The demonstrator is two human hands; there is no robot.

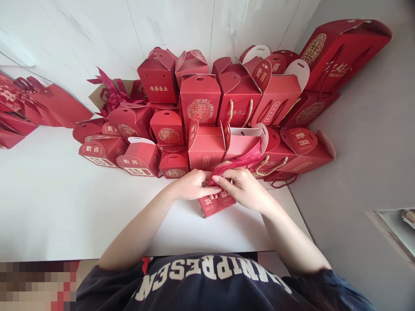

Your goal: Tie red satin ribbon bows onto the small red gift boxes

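Note:
A small red gift box [219, 206] with gold lettering lies on the table in front of me, under both hands. Above it, a crimson satin ribbon [244, 159] is looped, one wide tail stretching up to the right. My right hand [248, 186] pinches the ribbon between thumb and fingers. My left hand [193, 185] is closed around the ribbon's lower part at the box top, its thumb pointing right; its fingertips are partly hidden behind the ribbon. An open-topped red box [243, 149] stands just behind the ribbon.
Several red gift boxes [200, 99] are stacked along the tiled wall. Crimson ribbon bows [116, 93] lie at the back left. Flat red bags [60, 103] are further left. A large red bag [345, 56] rests at the right, by a grey wall [363, 164]. The white table [65, 203] spreads left.

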